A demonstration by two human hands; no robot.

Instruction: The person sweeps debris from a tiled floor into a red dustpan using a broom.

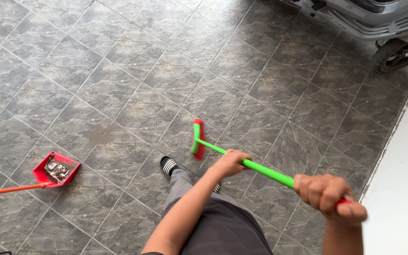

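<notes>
Fingers of my left hand (pixel 231 162) and right hand (pixel 329 194) are both wrapped tight round the green broom handle (pixel 265 171). Red brush head (pixel 197 139) sits just past my left fingers, on the grey tiled floor (pixel 133 56). Red dustpan (pixel 55 169) with debris is well off beyond them.

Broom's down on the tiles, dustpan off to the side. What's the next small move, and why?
Probably sweep the broom head toward the red dustpan: both hands, left and right, grip the green handle, and the pan already holding debris sits apart on the floor.

1. Broom (pixel 232 158): bright green handle, head green with red bristles, handle slanting down to the floor.
2. Its head stands on grey tiles, well right of the red dustpan (pixel 56 171), just beyond the shoe.
3. Both hands grip the handle.
</notes>
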